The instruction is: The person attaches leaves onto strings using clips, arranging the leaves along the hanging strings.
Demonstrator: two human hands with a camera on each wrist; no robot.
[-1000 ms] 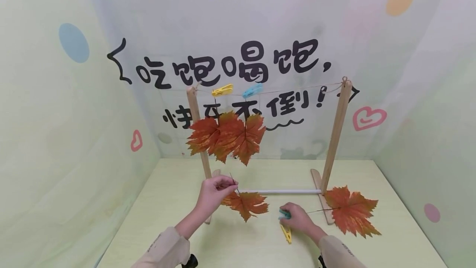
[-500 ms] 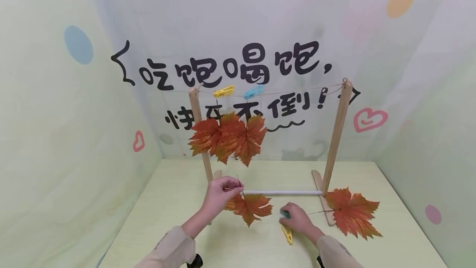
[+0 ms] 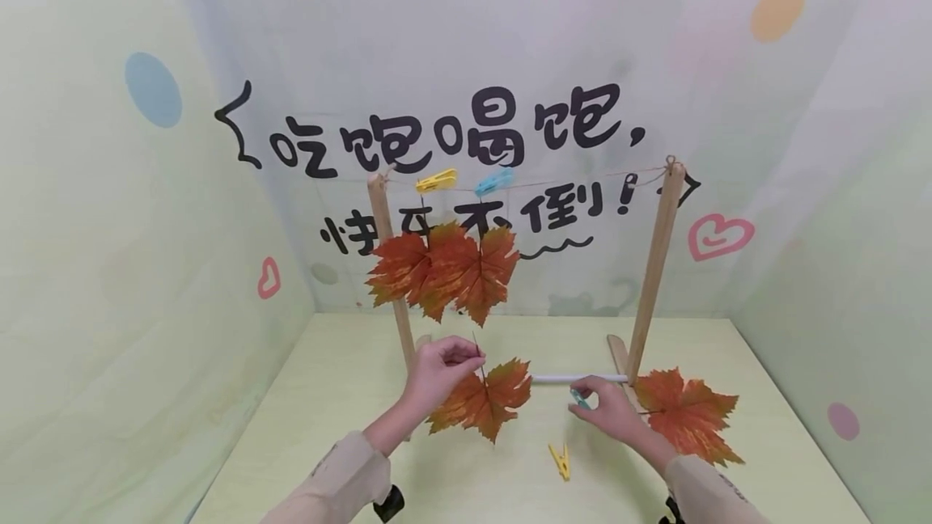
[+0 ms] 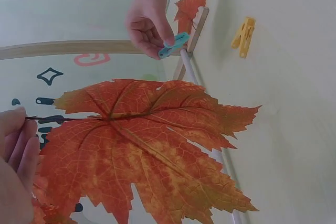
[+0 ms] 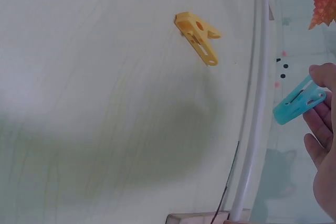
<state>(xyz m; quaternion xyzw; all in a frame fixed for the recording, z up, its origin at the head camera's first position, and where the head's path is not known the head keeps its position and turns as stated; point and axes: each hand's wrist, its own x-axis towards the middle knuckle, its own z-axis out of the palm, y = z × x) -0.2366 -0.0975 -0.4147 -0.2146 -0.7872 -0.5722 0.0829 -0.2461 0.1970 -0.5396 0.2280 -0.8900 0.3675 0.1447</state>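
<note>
By the left hand (image 3: 437, 370), the thin dark stem (image 4: 68, 119) of an orange-red lobed leaf (image 3: 484, 407) is pinched, the blade being suspended above the pale tabletop (image 3: 495, 492). A turquoise plastic clothespin (image 5: 289, 110) is gripped above the tabletop between the right hand's (image 3: 612, 409) thumb and fingers. A yellow plastic clothespin (image 5: 189, 26) is laid below. Behind, two similar leaves (image 3: 482, 269) are hung between wooden posts (image 3: 658, 265).

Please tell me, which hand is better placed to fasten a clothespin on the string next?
Probably the right hand: it holds a turquoise clothespin, and the string's free stretch lies on its side. The left hand is occupied, holding an orange-red leaf by the stem.
</note>
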